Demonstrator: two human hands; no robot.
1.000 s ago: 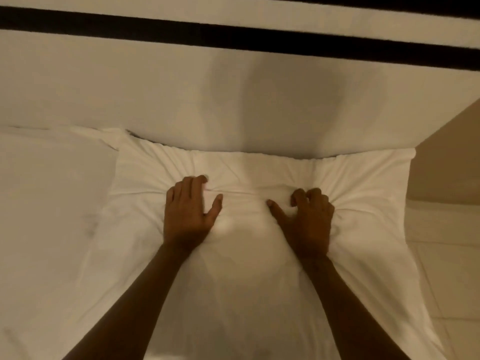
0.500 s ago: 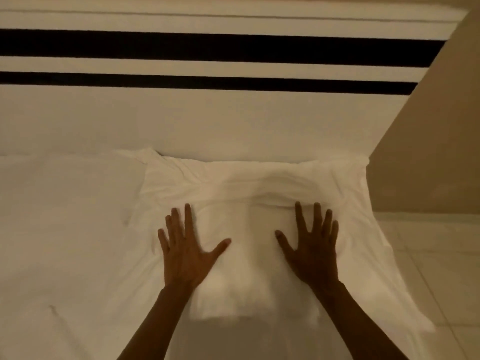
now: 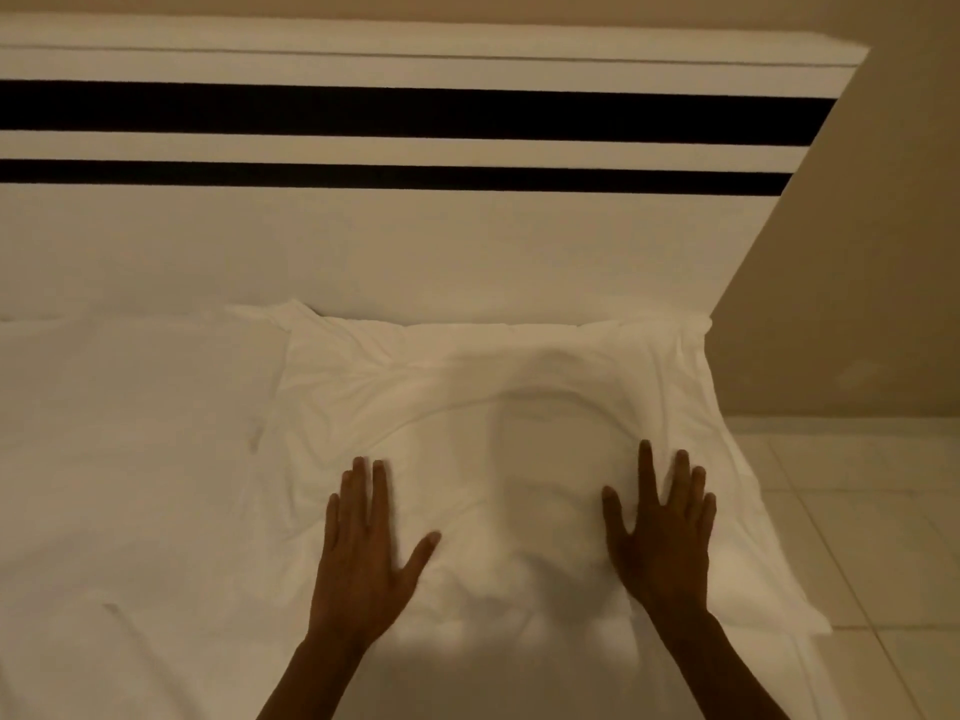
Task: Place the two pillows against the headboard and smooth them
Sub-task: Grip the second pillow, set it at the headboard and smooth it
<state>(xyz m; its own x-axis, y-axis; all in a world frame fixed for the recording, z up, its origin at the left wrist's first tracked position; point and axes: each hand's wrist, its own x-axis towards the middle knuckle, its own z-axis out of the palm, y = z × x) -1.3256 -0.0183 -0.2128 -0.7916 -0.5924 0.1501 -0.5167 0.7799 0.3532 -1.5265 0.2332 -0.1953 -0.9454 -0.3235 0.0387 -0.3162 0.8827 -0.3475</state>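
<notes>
Neither hand has a grip on anything: my left hand (image 3: 363, 558) and right hand (image 3: 662, 543) lie flat, fingers spread, on the right pillow (image 3: 493, 407), I judge to press creases outward. That pillow sits with its far edge touching the headboard (image 3: 415, 241). The other pillow (image 3: 130, 397) lies just beside it, also against the headboard, on the bed (image 3: 104, 667).

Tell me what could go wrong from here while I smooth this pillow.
1. The pillow is at the bed's right edge, its corner overhanging the floor; a hard sweep by the right hand might nudge it off.
2. The left hand may push the creases toward the headboard rather than flatten them.
</notes>
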